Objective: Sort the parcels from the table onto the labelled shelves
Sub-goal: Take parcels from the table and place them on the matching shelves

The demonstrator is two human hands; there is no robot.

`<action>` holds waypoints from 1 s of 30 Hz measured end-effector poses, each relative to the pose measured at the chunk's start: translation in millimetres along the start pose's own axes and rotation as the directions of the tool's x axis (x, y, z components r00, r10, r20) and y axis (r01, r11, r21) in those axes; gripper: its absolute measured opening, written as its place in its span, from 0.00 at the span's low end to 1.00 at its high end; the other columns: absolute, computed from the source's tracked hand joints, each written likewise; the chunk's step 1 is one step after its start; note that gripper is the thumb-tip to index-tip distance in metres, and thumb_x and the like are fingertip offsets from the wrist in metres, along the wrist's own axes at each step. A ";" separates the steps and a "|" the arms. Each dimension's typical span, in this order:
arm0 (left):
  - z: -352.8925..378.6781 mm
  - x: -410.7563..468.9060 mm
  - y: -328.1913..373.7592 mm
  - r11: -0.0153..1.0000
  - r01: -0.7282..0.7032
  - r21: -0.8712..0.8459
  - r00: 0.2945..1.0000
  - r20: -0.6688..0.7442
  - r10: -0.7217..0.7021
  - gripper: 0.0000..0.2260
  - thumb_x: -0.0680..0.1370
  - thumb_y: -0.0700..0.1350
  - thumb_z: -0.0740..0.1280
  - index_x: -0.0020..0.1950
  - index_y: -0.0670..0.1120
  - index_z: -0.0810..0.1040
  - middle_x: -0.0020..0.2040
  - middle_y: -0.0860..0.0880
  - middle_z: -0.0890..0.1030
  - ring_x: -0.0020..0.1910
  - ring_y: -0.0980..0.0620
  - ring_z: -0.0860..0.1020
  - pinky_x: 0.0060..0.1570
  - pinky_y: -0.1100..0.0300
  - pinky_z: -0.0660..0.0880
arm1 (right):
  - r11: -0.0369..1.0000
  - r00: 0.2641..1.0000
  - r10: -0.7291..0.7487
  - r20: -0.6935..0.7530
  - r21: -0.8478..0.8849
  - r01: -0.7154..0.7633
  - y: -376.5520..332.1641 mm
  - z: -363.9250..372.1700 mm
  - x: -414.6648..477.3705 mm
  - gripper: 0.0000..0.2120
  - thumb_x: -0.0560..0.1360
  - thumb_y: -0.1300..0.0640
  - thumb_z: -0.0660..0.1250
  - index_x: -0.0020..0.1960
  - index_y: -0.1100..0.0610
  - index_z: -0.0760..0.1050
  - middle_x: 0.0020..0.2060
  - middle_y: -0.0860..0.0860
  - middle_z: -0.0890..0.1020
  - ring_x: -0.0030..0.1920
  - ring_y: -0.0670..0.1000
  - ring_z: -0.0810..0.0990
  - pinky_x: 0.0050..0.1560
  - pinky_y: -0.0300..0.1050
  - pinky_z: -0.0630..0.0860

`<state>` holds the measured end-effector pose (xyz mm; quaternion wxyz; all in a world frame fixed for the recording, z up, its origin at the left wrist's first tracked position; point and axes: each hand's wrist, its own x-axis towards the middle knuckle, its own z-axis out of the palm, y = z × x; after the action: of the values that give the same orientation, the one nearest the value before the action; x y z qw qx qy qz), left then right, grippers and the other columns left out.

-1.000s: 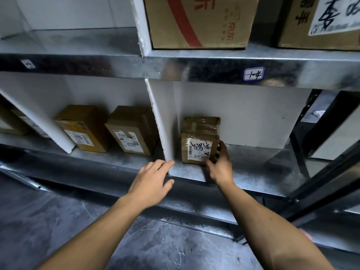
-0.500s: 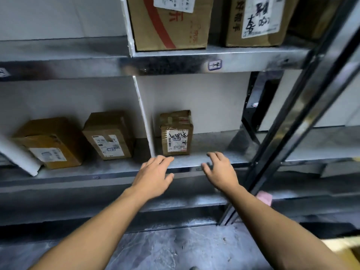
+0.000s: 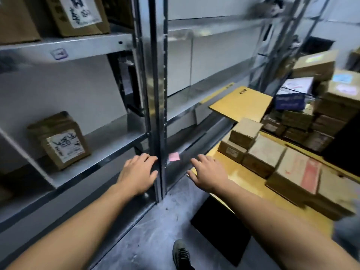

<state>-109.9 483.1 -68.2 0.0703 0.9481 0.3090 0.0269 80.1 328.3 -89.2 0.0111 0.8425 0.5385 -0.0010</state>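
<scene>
A grey floor (image 3: pixel 155 236) runs along tall metal shelves (image 3: pixel 109 137), and a yellow bench (image 3: pixel 243 184) stands on the right hand's side. Both hands reach out in front of the person, backs up. The left hand (image 3: pixel 139 172) has its fingers stretched out and holds nothing. It is by the edge of a low shelf, just left of a shiny metal post (image 3: pixel 157 94); I cannot tell if it touches the shelf. The right hand (image 3: pixel 207 173) is spread flat too and holds nothing. It is just right of that post, over the near corner of the bench. A pink note (image 3: pixel 174 156) sticks between the two hands, a little above them. Well off to the left of the left hand, a small parcel (image 3: pixel 60 140) with a white label stands on the shelf. Right of the right hand, a pile of parcels (image 3: pixel 266 152) lies on the bench. High above the left hand, big boxes (image 3: pixel 78 14) sit on an upper shelf. A dark shoe (image 3: pixel 182 254) shows below the hands.
</scene>
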 end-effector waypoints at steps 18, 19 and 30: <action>18.6 177.1 233.7 0.923 -0.382 -0.037 0.924 -0.022 0.382 0.22 0.80 0.56 0.59 0.74 0.55 0.63 0.70 0.52 0.70 0.67 0.50 0.68 0.67 0.50 0.66 | 0.878 0.883 0.466 -0.059 0.150 -0.454 223.3 -21.7 -34.3 0.20 0.81 0.41 0.56 0.68 0.50 0.68 0.63 0.53 0.75 0.63 0.57 0.74 0.61 0.55 0.74; 20.8 190.6 242.3 0.925 -0.377 -0.047 0.926 -0.017 0.376 0.22 0.80 0.56 0.58 0.74 0.55 0.63 0.70 0.52 0.70 0.67 0.50 0.69 0.66 0.50 0.66 | 0.876 0.884 0.465 -0.053 0.168 -0.451 236.1 -21.2 -24.6 0.21 0.81 0.41 0.56 0.69 0.50 0.68 0.63 0.53 0.75 0.64 0.57 0.73 0.61 0.55 0.74; 60.5 311.0 304.6 0.966 -0.242 -0.093 0.966 0.073 0.249 0.22 0.81 0.57 0.57 0.75 0.56 0.61 0.71 0.50 0.68 0.67 0.47 0.68 0.64 0.49 0.68 | 0.693 0.843 0.524 0.124 0.513 -0.506 327.1 8.4 62.2 0.21 0.82 0.42 0.56 0.73 0.45 0.62 0.64 0.56 0.74 0.65 0.59 0.72 0.61 0.53 0.72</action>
<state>324.2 416.0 -80.0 0.1190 0.9756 0.1843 0.0082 403.2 247.3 -92.7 -0.2289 0.9289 0.2595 -0.1319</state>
